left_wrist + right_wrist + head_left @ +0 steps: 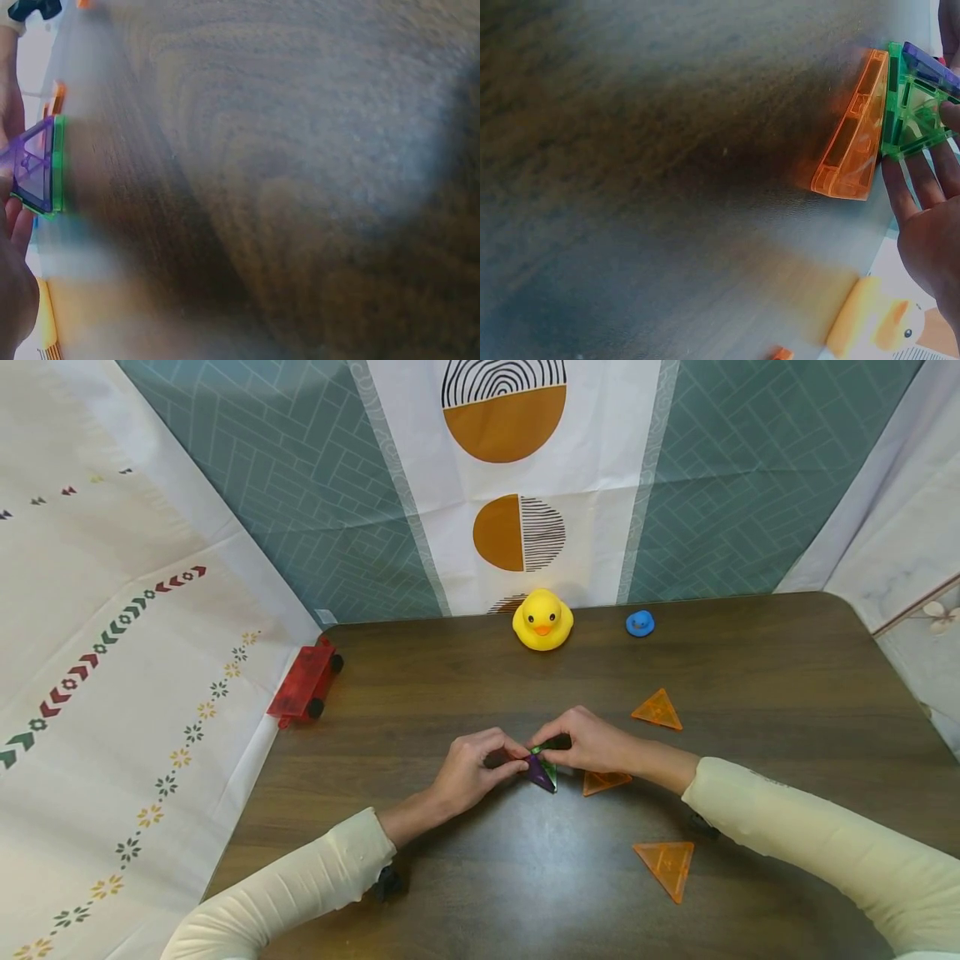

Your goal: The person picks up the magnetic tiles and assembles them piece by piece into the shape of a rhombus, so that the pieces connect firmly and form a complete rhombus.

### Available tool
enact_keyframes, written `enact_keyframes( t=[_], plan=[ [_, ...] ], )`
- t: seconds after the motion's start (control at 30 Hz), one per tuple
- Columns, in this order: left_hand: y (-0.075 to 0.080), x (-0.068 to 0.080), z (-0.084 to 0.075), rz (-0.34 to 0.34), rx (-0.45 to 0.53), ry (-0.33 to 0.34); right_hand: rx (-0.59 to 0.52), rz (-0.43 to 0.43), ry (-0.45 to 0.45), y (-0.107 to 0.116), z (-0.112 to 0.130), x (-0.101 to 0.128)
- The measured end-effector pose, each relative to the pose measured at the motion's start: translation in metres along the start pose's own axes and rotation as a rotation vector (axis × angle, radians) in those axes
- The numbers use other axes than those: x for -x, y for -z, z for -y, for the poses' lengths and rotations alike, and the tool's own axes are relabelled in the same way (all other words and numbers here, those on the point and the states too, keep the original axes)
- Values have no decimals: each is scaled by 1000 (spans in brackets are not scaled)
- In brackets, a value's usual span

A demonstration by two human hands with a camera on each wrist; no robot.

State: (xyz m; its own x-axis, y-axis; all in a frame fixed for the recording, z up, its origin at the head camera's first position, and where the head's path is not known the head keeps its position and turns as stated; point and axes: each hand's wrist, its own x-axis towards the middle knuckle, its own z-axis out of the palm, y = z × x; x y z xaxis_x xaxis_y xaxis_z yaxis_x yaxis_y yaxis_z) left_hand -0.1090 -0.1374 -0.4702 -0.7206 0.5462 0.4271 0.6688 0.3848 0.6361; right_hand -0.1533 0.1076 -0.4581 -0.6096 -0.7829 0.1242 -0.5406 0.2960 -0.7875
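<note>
Fingertips of the left hand (472,772) and right hand (592,745) pinch purple tile (537,771) against green tile (550,760), edges aligned, seemingly to join; orange triangle (604,782) just beside.

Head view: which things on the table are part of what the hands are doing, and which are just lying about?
In hand:
left hand
right hand
purple triangle tile
green triangle tile

Lying about:
yellow rubber duck
small blue duck
red toy cart
loose orange triangle tiles

No text, label, brand or number can be read anywhere.
</note>
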Motion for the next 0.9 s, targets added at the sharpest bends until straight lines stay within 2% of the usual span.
enact_keyframes(
  t=[0.27,0.57,0.77,0.9],
  plan=[
    [2,0,3,-10,27,-2,-3,-8,22,-1,-1,1],
    [7,6,12,126,-84,30,2,14,-14,-2,1,3],
    [7,9,18,142,-137,-12,31,1,-32,-3,2,5],
    [7,9,20,157,-144,-9,71,-20,-52,-2,2,6]
  ],
)
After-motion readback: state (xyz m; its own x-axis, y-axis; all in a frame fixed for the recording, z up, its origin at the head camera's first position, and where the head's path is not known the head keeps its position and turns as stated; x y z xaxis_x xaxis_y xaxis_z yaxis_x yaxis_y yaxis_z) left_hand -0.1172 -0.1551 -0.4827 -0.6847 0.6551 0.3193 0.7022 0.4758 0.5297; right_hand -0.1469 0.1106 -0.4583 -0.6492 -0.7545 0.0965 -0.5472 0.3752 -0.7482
